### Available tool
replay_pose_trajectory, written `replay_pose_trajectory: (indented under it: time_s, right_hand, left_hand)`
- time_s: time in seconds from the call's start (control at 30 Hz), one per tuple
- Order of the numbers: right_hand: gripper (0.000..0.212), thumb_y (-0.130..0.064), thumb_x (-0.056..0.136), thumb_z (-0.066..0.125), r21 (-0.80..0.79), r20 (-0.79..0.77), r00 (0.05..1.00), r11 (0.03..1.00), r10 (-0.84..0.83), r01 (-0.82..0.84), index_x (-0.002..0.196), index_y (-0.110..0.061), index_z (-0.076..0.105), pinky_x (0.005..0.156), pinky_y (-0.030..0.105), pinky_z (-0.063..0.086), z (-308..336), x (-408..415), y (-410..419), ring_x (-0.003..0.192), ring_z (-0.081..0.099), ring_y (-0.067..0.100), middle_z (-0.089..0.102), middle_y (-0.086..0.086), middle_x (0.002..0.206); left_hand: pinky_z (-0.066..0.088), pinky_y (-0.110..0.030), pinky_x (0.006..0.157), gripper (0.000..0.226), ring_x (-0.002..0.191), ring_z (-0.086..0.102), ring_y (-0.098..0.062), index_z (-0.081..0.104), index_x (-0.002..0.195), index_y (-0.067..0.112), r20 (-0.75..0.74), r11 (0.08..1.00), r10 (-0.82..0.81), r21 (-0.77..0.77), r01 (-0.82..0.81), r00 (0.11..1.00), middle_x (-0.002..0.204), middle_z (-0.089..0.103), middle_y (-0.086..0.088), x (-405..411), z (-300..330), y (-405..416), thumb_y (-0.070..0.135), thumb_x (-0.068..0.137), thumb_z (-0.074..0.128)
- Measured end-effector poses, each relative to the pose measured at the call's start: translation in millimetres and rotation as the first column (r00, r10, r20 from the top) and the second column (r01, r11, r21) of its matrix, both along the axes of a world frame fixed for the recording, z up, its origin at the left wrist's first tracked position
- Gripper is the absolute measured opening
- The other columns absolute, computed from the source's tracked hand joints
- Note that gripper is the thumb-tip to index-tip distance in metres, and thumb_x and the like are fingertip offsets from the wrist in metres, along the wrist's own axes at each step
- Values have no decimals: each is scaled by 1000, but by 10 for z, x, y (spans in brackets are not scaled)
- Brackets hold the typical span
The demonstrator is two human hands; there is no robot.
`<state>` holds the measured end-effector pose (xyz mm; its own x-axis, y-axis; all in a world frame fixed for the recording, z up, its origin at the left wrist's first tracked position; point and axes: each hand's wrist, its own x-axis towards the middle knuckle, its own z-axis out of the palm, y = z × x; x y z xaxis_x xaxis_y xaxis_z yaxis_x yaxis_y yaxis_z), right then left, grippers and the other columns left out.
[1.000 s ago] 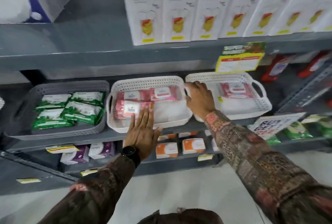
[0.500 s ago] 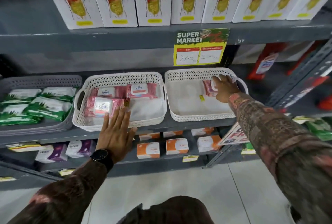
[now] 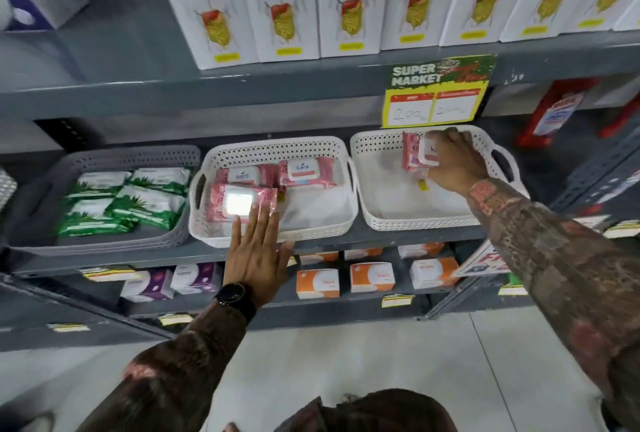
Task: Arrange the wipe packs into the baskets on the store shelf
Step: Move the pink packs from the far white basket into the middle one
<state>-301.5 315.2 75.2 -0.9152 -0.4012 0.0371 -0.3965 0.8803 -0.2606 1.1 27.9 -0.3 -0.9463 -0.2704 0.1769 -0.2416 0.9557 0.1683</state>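
Held pack: a pink wipe pack (image 3: 417, 155) is being gripped by the right hand (image 3: 456, 160), tilted up on edge over the back of the right white basket (image 3: 388, 213); whether it is touching the basket floor cannot be told.
Right hand fingers: they are curling around the pack's white flip lid, grasping it.
Right white basket: it is sitting on the grey shelf (image 3: 381, 232), holding nothing else but a small yellow tag (image 3: 423, 185) lying just below the held pack.
Middle white basket (image 3: 273, 154): it is sitting just beside the right one and is carrying three pink wipe packs (image 3: 263, 185), two lying side by side at the back and one in front at the left, overlapping them.
Left hand (image 3: 258, 251): it is lying flat and open against the middle basket's front rim, fingers (image 3: 265, 223) spread and released, fingertips touching the front pack's near edge.
Grey basket (image 3: 45, 185): it is standing at the left and is holding green wipe packs (image 3: 121, 199).
Above: white boxes (image 3: 349, 1) are lining the upper shelf, with a yellow and green price sign (image 3: 436, 92) hanging from its edge.
Below: orange and white boxes (image 3: 370, 277) and purple boxes (image 3: 173, 281) are sitting on the lower shelf.
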Motion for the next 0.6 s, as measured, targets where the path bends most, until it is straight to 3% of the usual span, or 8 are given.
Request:
replay_pose_trajectory:
  time_s: [0.1,0.17,0.23,0.37,0.5,0.6]
  right_hand:
    - [88,-37,74,83,-208,-119,992,976,31,-56,149,-24,40,101,50,47,260,530,-561,138,39,36,40,7,155]
    - [82,-43,70,84,-214,-157,985,971,74,-107,142,-25,48,96,45,52,269,782,-845,130,47,35,51,7,145]
    - [77,-40,70,84,-154,-152,969,964,193,-216,139,-28,51,90,44,53,231,999,-1173,122,51,32,55,4,136]
    - [77,-26,75,85,70,-85,928,932,362,-357,143,-21,51,92,45,52,115,1332,-1793,124,47,29,53,5,134]
    - [80,-23,78,85,170,20,941,927,337,-336,149,-21,48,104,51,51,-145,1381,-1929,138,43,31,50,7,148]
    - [84,-15,77,85,148,133,944,935,303,-321,151,-15,45,111,46,46,-221,1375,-1877,134,46,31,52,9,148]
  left_hand:
    - [3,-53,127,67,158,-3,-23,14,161,14,-10,999,42,21,-42,999,170,5,-8,220,75,-275,47,104,26]
    - [2,-53,127,69,158,0,-25,15,161,13,7,998,52,29,-52,999,170,6,-9,266,58,-309,51,103,21]
    - [3,-53,127,72,157,2,-26,16,161,12,34,997,63,39,-65,997,169,6,-9,328,22,-398,55,102,17]
    - [3,-51,128,76,157,1,-25,12,161,12,91,999,33,27,-36,995,170,5,-9,518,-27,-722,58,101,17]
    - [6,-52,127,74,157,5,-27,15,160,10,101,1000,7,6,-7,995,168,11,-11,543,-33,-765,55,103,22]
    - [-3,-48,128,75,157,0,-26,10,161,10,126,1000,18,22,-21,992,169,4,-11,521,-18,-720,55,102,19]
